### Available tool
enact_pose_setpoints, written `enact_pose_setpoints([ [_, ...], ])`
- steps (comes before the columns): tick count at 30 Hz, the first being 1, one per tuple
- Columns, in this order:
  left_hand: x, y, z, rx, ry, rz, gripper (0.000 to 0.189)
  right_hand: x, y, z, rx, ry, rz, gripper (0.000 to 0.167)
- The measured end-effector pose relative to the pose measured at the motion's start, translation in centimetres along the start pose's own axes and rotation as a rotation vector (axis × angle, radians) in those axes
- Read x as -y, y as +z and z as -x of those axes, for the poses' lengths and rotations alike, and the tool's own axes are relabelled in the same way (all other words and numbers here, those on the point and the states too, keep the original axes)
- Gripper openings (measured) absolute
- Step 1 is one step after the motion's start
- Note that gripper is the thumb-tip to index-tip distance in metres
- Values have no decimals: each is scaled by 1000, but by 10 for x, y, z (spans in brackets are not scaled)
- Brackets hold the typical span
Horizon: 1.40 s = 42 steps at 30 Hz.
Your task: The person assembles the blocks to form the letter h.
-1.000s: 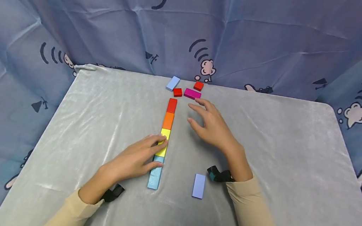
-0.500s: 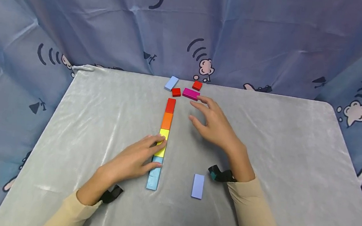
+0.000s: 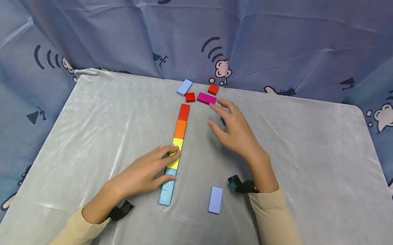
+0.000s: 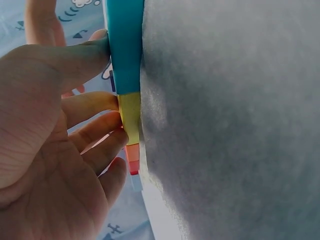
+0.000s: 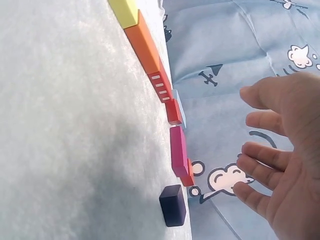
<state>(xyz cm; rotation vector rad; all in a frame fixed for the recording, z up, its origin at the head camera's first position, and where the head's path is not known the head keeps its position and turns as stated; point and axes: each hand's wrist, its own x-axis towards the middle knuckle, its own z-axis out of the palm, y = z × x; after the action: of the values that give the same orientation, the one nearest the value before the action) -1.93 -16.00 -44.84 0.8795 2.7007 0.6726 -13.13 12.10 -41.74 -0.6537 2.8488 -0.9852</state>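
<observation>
A straight row lies on the grey cloth: a red block point(image 3: 184, 112), an orange block point(image 3: 180, 129), yellow point(image 5: 124, 11) and light blue point(image 3: 166, 193). My left hand point(image 3: 142, 174) rests over it, fingertips on the yellow part and thumb on the light blue part. In the left wrist view its fingers touch the row's side. To the right, my right hand point(image 3: 238, 133) hovers with loosely bent fingers, holding nothing. Nearest its fingertips is a magenta block point(image 3: 206, 98). A dark block point(image 5: 172, 206) stands beyond, mostly hidden behind the fingers in the head view.
Two small red blocks point(image 3: 190, 97) and a pale blue block point(image 3: 184, 87) lie near the back edge. A periwinkle block point(image 3: 215, 200) lies near the front, between the forearms. A patterned blue curtain point(image 3: 120, 35) hangs behind the grey tablecloth point(image 3: 317, 166).
My right hand has shifted slightly right, away from the row, and the edge of a dark block now shows beside its fingers. The left hand stays on the row. The head view tilts slightly.
</observation>
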Motion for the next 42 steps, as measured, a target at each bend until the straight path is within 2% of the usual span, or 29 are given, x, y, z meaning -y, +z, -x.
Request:
enact_pose_setpoints([
  [6, -1, -3, -2, 26, 8, -10, 72, 0, -1, 0, 1, 19, -3, 57],
  [13, 0, -6, -3, 19, 12, -22, 71, 2, -1, -4, -4, 8, 8, 56],
  [21, 1, -3, -3, 16, 16, -9, 71, 2, 4, -4, 12, 12, 9, 56],
  [25, 1, 0, -3, 11, 19, -7, 71, 4, 11, -6, 19, -19, -9, 57],
  [31, 2, 1, -2, 23, 9, -12, 71, 8, 16, -22, -4, -92, -27, 54],
  [37, 2, 1, -1, 26, 12, -23, 72, 10, 21, -41, 28, -70, -14, 52],
  [42, 3, 1, 0, 9, 12, -26, 72, 9, 25, -65, 30, -55, 22, 50],
])
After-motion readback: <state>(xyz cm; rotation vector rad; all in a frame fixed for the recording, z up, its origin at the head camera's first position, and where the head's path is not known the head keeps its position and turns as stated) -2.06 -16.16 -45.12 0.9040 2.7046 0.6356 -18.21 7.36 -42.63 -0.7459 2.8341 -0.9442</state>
